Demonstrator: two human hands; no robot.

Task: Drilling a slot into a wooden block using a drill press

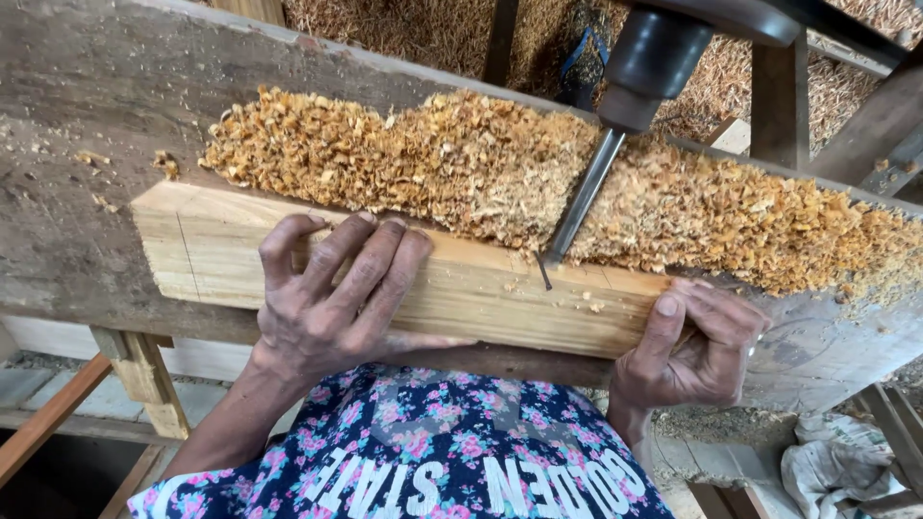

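A pale squared wooden beam lies lengthwise on a worn grey workbench. My left hand grips the beam's near face, fingers curled over its top edge. My right hand clasps the beam's right end, thumb on top. A steel drill bit from a dark machine chuck comes down at a slant, and its tip touches the beam's top between my hands, where pencil lines mark the wood.
A thick heap of orange-brown wood chips lies along the bench behind the beam. Wooden frame posts stand at the back right. A crumpled white sack lies on the floor at lower right.
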